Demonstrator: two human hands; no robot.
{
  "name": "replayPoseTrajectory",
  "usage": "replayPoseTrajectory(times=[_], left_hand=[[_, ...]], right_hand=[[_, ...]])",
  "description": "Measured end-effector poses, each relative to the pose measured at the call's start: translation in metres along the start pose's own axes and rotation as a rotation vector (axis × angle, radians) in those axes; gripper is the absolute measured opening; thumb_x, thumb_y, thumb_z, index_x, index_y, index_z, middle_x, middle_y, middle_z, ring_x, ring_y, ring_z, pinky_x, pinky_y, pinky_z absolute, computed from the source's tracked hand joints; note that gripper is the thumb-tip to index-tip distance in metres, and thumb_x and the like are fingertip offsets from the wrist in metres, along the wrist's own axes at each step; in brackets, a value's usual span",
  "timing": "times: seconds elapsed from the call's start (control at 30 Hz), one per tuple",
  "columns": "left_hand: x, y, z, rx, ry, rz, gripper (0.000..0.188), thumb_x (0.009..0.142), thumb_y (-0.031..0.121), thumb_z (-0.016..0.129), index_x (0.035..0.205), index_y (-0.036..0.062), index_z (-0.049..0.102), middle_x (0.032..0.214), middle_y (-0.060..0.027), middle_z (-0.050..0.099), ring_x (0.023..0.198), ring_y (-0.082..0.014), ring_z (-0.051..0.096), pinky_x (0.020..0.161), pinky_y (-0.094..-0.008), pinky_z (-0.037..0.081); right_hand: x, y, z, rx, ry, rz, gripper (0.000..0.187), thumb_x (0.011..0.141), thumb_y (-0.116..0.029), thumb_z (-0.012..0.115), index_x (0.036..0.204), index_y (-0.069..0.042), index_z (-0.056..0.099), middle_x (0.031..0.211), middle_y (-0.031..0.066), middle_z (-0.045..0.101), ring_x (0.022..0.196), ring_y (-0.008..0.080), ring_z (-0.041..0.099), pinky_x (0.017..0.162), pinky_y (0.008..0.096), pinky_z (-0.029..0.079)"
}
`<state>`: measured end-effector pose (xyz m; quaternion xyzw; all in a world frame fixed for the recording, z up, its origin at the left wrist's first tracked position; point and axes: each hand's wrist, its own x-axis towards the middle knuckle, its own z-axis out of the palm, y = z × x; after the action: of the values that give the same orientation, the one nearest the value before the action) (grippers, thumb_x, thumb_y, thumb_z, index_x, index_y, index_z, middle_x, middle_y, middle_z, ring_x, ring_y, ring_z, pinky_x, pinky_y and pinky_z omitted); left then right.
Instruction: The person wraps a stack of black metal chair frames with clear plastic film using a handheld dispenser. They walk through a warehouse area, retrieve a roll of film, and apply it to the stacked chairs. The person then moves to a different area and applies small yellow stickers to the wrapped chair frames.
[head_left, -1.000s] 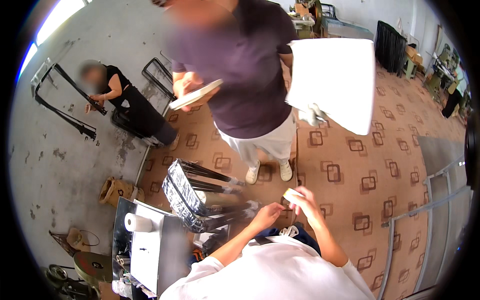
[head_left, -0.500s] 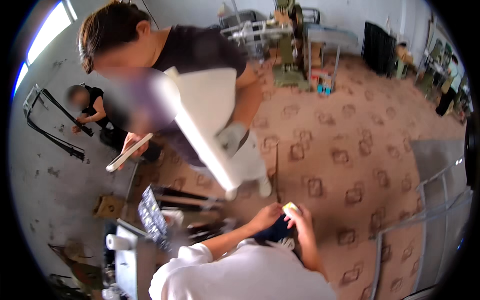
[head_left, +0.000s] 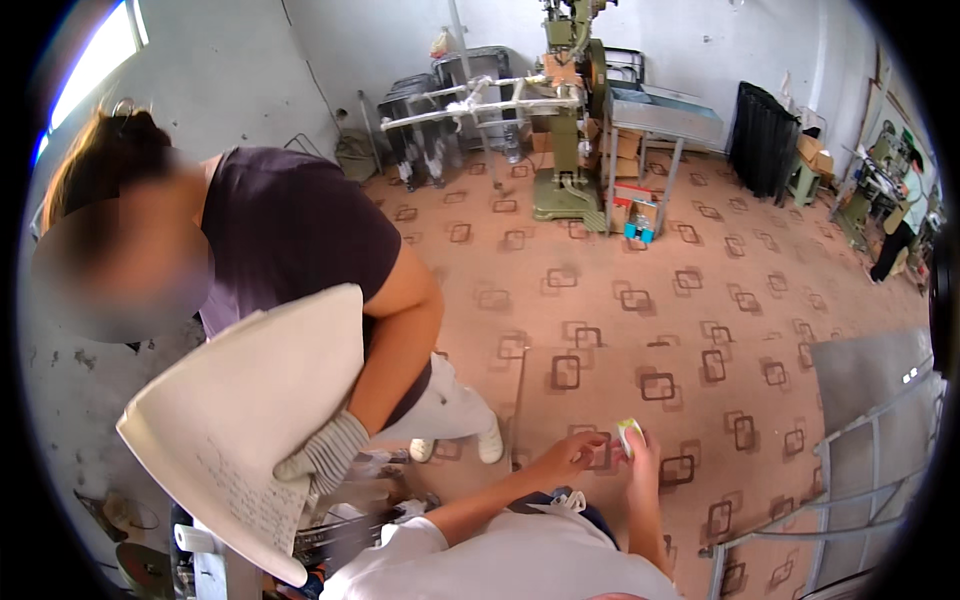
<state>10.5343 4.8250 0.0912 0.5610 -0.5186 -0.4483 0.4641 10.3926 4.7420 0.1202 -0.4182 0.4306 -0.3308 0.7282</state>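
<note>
In front of my waist, my right hand [head_left: 641,460] grips a small white and yellow-green packet [head_left: 630,438], thumb and fingers closed round it. Just left of it is my left hand [head_left: 577,455], its fingers loosely bent and apart, with nothing visible in them; a narrow gap separates it from the packet. At the left stands a co-worker in a dark shirt [head_left: 300,215]. That person's striped-gloved hand [head_left: 325,455] presses against a large curved cream sheet [head_left: 255,375] with handwriting on it.
A green machine [head_left: 568,150] stands at the back beside a metal table [head_left: 665,115]. Metal framing [head_left: 865,450] runs along the right. Behind the co-worker's sheet, a white roll [head_left: 193,538] sits at the lower left. Another person [head_left: 905,215] is far right. Patterned flooring [head_left: 655,385] lies ahead.
The co-worker and the cream sheet have shifted left and nearer in view. My hands appear further right; the left has come away from the packet, which stays in my right hand.
</note>
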Motion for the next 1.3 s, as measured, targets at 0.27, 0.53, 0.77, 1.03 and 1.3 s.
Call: replayPoseTrajectory(times=[0.27,0.53,0.77,1.03,1.3], left_hand=[[0.042,-0.007,-0.118,-0.06,0.455,-0.201,0.025,0.09,0.01,0.047,0.113,0.0024,0.051,0.109,-0.0087,0.057,0.101,-0.0152,0.054,0.086,-0.0273,0.042],[0.145,-0.003,-0.239,-0.095,0.881,-0.137,0.025,0.087,0.002,0.047,0.112,0.0013,0.053,0.104,-0.0066,0.058,0.097,-0.0127,0.056,0.084,-0.0248,0.043],[0.163,0.021,-0.338,0.023,1.306,-0.216,0.025,0.085,0.001,0.049,0.11,-0.0011,0.053,0.106,-0.0075,0.057,0.099,-0.0146,0.056,0.086,-0.0269,0.043],[0.174,-0.002,-0.419,-0.075,1.746,-0.12,0.043,0.082,-0.001,0.052,0.123,0.0014,0.04,0.121,-0.007,0.047,0.11,-0.0152,0.046,0.093,-0.0289,0.038],[0.15,-0.005,-0.555,0.104,2.029,0.041,0.039,0.085,0.001,0.052,0.121,0.0022,0.038,0.116,-0.0097,0.048,0.107,-0.0171,0.047,0.092,-0.0291,0.038]], right_hand=[[0.152,-0.056,0.107,-0.056,-0.414,0.069,0.028,0.08,-0.024,0.06,0.094,-0.001,0.053,0.085,0.0083,0.058,0.071,0.0134,0.057,0.058,0.0264,0.046],[0.326,-0.075,0.232,-0.143,-0.813,0.095,0.03,0.083,-0.026,0.058,0.097,-0.001,0.052,0.087,0.0113,0.059,0.071,0.0137,0.056,0.063,0.0263,0.046],[0.396,-0.078,0.382,-0.21,-1.274,0.317,0.039,0.08,-0.026,0.066,0.104,-0.002,0.047,0.092,0.0067,0.055,0.076,0.0127,0.056,0.069,0.0248,0.047],[0.425,-0.05,0.518,-0.194,-1.57,0.483,0.041,0.078,-0.017,0.067,0.113,-0.005,0.048,0.097,0.0028,0.054,0.085,0.009,0.053,0.071,0.0225,0.046],[0.419,-0.036,0.689,-0.118,-1.699,0.283,0.062,0.072,-0.025,0.075,0.119,0.002,0.045,0.109,0.0063,0.05,0.103,0.0142,0.047,0.089,0.0269,0.039]])
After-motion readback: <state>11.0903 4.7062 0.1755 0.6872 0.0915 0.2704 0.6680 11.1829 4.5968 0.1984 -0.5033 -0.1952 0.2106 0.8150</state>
